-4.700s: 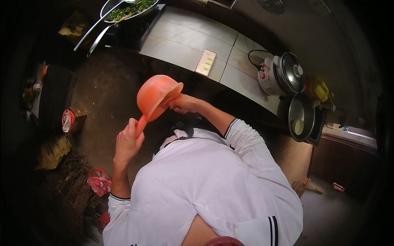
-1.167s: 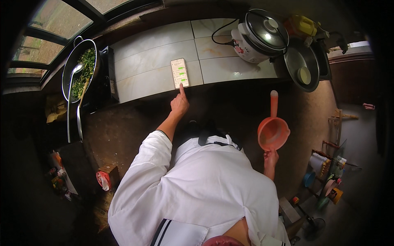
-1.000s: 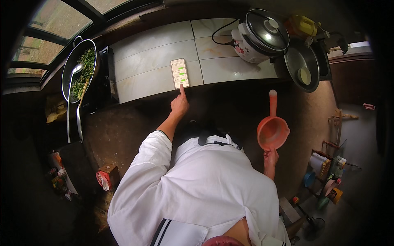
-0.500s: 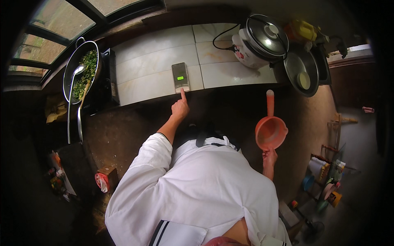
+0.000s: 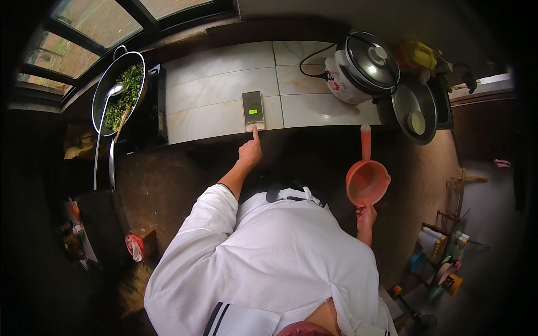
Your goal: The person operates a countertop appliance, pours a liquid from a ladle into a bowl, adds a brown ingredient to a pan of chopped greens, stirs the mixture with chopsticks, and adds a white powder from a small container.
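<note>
My left hand [image 5: 251, 150] reaches to the counter's front edge with its index finger stretched out, the other fingers curled and nothing held. That fingertip touches the lower end of a phone [image 5: 253, 102], which lies flat on the tiles with a small green patch lit on its dark screen. On the right, my right hand [image 5: 366, 217] grips the near rim of an orange-red plastic water dipper [image 5: 367, 180]. The dipper is held out in front of the counter, its handle pointing away from me toward the counter edge. Its inside looks free of food.
A pan [image 5: 96, 106] of chopped greens, with a ladle [image 5: 102, 129] and another long-handled utensil, sits on a black stove at left. A lidded rice cooker [image 5: 346, 84] with a cord stands at right, beside a metal basin [image 5: 404, 115] holding a pale round thing. A cardboard box [image 5: 147, 241] is on the floor.
My view has shifted slightly, so the counter things appear a little lower and farther right. My left finger stays at the phone's lower end, and my right hand still holds the dipper.
</note>
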Demonstrator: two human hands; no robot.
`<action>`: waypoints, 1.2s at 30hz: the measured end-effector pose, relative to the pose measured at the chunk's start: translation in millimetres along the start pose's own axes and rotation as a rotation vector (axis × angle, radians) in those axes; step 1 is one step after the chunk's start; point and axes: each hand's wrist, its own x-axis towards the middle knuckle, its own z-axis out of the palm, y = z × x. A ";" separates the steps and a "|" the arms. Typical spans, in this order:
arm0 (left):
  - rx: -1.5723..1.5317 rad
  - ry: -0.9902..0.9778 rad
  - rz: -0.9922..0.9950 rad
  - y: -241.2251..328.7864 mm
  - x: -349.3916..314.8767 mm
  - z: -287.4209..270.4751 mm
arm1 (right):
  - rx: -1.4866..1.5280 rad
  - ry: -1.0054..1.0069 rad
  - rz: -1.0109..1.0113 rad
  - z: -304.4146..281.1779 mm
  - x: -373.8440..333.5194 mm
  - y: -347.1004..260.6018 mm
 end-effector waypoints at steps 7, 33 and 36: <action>-0.015 -0.012 -0.012 0.9 -1.0 0.4 | -0.030 -0.007 -0.003 5.9 3.3 -3.0; 0.032 -0.013 -0.011 2.2 1.1 6.3 | -0.020 -0.014 0.013 6.9 29.2 10.8; 0.001 0.000 0.006 -0.9 -2.1 3.3 | -0.042 -0.042 0.032 10.1 30.5 6.1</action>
